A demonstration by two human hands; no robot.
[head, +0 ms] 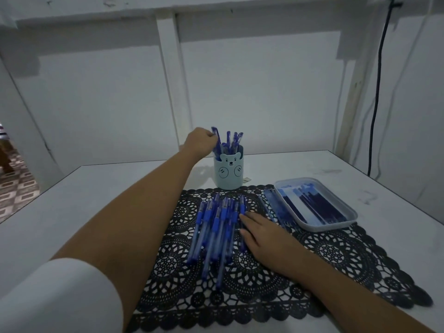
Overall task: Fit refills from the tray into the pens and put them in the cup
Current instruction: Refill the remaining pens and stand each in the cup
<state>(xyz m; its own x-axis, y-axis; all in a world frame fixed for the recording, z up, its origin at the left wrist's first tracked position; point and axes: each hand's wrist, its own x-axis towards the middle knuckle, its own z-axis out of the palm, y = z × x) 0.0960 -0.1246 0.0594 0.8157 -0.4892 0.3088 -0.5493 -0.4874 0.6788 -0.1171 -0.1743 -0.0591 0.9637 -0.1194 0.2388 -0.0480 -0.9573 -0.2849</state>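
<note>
A pale blue cup (pixel 229 175) with a bear face stands at the far edge of the black lace mat and holds several blue pens. My left hand (pixel 200 140) reaches over its left rim and pinches the top of one blue pen (pixel 217 140) that stands in the cup. Several more blue pens (pixel 217 230) lie in a pile on the mat's middle. My right hand (pixel 262 233) rests flat on the mat, fingers straight, touching the pile's right side. A grey tray (pixel 336 227) with dark refills (pixel 312 205) sits to the right.
The black lace mat (pixel 336 255) covers the near half of a white table (pixel 108 188). A few loose refills or barrels (pixel 274 205) lie along the tray's left side. A black cable (pixel 378 92) hangs down the wall at the back right.
</note>
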